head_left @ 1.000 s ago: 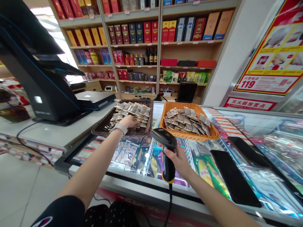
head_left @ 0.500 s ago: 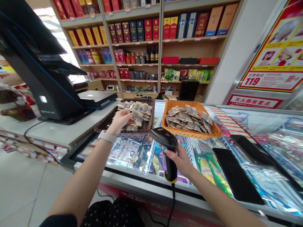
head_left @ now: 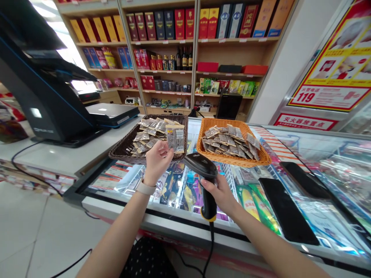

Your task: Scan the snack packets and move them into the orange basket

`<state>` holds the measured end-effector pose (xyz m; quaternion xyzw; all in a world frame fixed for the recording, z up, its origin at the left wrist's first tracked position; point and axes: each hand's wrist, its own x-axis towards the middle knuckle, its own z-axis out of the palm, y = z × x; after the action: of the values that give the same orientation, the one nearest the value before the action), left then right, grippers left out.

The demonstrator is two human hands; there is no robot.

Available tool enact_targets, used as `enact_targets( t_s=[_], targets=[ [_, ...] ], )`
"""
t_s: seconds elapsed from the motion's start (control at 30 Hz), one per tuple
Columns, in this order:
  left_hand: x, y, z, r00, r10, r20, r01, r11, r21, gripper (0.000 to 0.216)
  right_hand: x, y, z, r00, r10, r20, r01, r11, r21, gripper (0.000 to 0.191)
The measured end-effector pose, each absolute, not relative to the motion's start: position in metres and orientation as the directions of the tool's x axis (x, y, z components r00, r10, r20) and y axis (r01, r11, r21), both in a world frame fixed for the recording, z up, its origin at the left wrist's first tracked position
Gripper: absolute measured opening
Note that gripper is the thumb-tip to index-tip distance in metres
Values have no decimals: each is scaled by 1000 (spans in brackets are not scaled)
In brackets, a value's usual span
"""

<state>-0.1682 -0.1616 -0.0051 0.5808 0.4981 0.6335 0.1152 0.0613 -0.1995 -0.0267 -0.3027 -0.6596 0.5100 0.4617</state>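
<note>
My left hand [head_left: 158,160] pinches a small clear snack packet [head_left: 175,138] and holds it upright above the front rim of the dark wicker basket [head_left: 121,148], which holds several more packets. My right hand [head_left: 222,192] grips the handle of a black barcode scanner [head_left: 204,175] with a yellow base and a cable hanging down. The scanner's head sits just below and right of the raised packet. An orange wicker basket [head_left: 235,159] to the right is filled with several similar packets.
Both baskets rest on a glass-topped freezer [head_left: 319,216] showing packaged goods below. Two black phones [head_left: 286,214] lie on the glass at right. A black checkout terminal [head_left: 43,100] stands on the white counter at left. Shelves of boxes and bottles line the back wall.
My left hand lifted one packet out of the dark basket and drew it back toward the scanner. My right hand kept the scanner nearly still.
</note>
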Motion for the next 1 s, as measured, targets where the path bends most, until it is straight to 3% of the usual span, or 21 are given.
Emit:
enact_targets(
  t_s=[0.2,0.47,0.73,0.87,1.0],
  targets=[
    [-165,-166,-15,-296,657,693,524,-495,693,19,60,-201,-26,-398,871,289,-55,292,-955,34],
    [-160,-172,-7,-374,741,558,451,-381,808,19,60,-204,-22,-397,882,254,-18,270,-963,36],
    [-159,-172,-3,-391,749,535,412,-378,829,20,59,-205,-22,-351,896,272,-53,271,-961,33],
    [-152,-155,21,-404,807,431,238,-362,901,21,58,-205,-27,-190,939,286,-203,248,-947,31],
    [-121,-121,55,-219,949,226,-113,-254,961,21,61,-197,-27,66,956,285,-354,290,-889,34]
  ],
)
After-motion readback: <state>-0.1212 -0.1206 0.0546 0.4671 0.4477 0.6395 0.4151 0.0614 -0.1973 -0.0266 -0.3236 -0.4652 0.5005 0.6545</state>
